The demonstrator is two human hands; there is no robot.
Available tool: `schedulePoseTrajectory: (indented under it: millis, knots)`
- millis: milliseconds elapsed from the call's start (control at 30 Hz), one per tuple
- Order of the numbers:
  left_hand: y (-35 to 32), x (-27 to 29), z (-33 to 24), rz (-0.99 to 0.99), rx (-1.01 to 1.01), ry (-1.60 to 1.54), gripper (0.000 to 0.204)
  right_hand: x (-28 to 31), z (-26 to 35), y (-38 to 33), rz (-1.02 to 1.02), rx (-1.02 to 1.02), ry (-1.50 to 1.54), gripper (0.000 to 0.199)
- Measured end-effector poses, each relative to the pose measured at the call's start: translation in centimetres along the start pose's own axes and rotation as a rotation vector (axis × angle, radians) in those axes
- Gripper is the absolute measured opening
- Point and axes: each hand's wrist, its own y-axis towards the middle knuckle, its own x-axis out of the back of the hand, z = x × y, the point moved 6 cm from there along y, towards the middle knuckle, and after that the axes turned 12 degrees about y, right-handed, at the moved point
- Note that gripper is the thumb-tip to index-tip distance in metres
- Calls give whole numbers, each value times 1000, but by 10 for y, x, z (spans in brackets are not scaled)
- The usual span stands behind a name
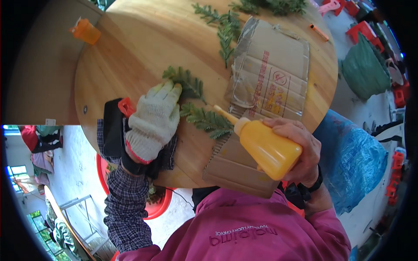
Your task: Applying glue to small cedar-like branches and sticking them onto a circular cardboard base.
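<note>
Over the round wooden tabletop, a yellow squeeze bottle is being gripped by the right hand, its nozzle being angled forward-left toward a conifer sprig lying by the gloved left hand (whose grip cannot be told).

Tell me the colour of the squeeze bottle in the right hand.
The squeeze bottle is yellow; it shows best in the head view.
</note>
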Motion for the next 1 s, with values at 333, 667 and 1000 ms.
schedulePoseTrajectory:
  millis: [333, 667, 1000]
  knots:
    - [50, 42, 7, 235, 197, -552, 33, 59, -70, 45, -403, -50, -78, 69]
    - [82, 25, -10, -104, -94, -158, 42, 14, -72, 64, -78, 85, -82, 77]
    - [77, -10, 1, 121, 26, -456, 35, 14, -81, 68, -86, 75, -23, 78]
